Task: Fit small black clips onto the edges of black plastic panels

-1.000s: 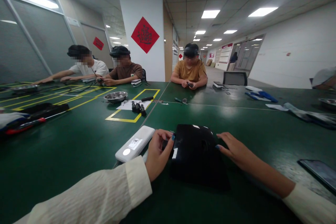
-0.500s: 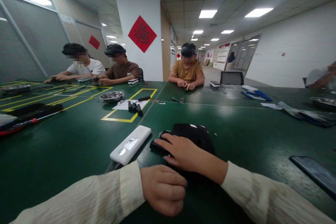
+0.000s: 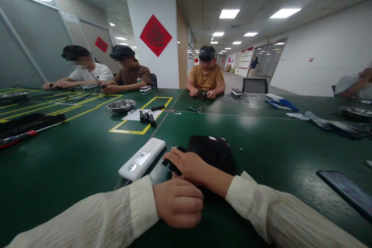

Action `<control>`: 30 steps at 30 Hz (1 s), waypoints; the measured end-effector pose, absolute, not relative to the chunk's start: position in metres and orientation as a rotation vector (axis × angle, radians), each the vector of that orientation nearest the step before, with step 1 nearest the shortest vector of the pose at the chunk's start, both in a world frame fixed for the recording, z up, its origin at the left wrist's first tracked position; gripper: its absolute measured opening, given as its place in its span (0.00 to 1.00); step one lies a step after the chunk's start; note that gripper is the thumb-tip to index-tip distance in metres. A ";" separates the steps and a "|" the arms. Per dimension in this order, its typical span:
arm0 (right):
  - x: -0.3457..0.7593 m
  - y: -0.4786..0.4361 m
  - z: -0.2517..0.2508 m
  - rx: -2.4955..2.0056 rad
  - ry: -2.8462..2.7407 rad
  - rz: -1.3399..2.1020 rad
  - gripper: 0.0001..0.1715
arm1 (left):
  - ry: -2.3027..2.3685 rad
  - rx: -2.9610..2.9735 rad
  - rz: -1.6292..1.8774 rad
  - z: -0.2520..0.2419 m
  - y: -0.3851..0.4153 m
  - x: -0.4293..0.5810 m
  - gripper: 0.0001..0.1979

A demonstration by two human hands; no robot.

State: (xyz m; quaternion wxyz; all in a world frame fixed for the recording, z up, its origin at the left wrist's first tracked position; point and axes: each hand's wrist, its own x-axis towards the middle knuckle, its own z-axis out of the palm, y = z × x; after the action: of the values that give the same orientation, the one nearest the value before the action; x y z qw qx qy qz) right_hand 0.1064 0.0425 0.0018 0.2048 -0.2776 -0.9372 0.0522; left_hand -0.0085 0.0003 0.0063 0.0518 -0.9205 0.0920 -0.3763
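Note:
My right hand [image 3: 190, 166] grips a small black angular part [image 3: 174, 166], fingers over its top and thumb side hidden. Just below it, close to the right wrist, my left hand [image 3: 178, 203] is curled into a fist, back of the hand up; whatever may be inside is hidden. Behind my right hand a glossy black plastic shell [image 3: 212, 151] lies on the green table [image 3: 72, 170]. To the left of the black part rests a white power bank [image 3: 142, 159] with a paper label. A clear plastic bag [image 3: 160, 172] shows between them.
Farther off are a metal bowl [image 3: 121, 105], several black cylindrical parts [image 3: 147, 118] on white paper and a pair of pliers [image 3: 195, 109]. A phone [image 3: 345, 192] lies at right, a screwdriver [image 3: 31, 133] at left. Co-workers sit across the table.
My right hand has lifted the black part and tilted it, drawing slightly left and toward my left fist. The left fist has barely moved. The view has shifted a little.

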 end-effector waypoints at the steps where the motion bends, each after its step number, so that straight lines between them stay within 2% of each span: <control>1: 0.107 0.040 0.003 -0.767 -2.521 0.223 0.27 | 0.237 -2.821 -1.164 0.007 0.000 -0.009 0.13; 4: 0.118 0.033 0.014 -0.844 -2.103 0.485 0.28 | 0.181 -2.825 -1.174 0.009 0.002 -0.012 0.13; 8: 0.155 0.032 0.042 -1.072 -1.607 0.839 0.22 | 0.241 -2.788 -1.085 0.011 0.008 -0.016 0.14; 13: 0.207 0.042 0.068 -1.282 -1.306 1.035 0.22 | 0.283 -2.820 -1.019 0.005 0.011 -0.016 0.12; 20: 0.218 0.051 0.057 -1.383 -1.317 1.264 0.19 | 0.264 -2.809 -0.963 0.005 0.008 -0.014 0.14; 30: 0.211 0.048 0.049 -1.417 -1.479 1.279 0.19 | 0.216 -2.887 -0.893 0.001 0.010 -0.015 0.14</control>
State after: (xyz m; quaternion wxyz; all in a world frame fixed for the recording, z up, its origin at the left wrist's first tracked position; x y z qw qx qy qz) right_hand 0.2114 0.0481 0.0489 0.3554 -0.5486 -0.5725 0.4949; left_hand -0.0150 0.0098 0.0013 0.0558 -0.9514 0.0710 -0.2943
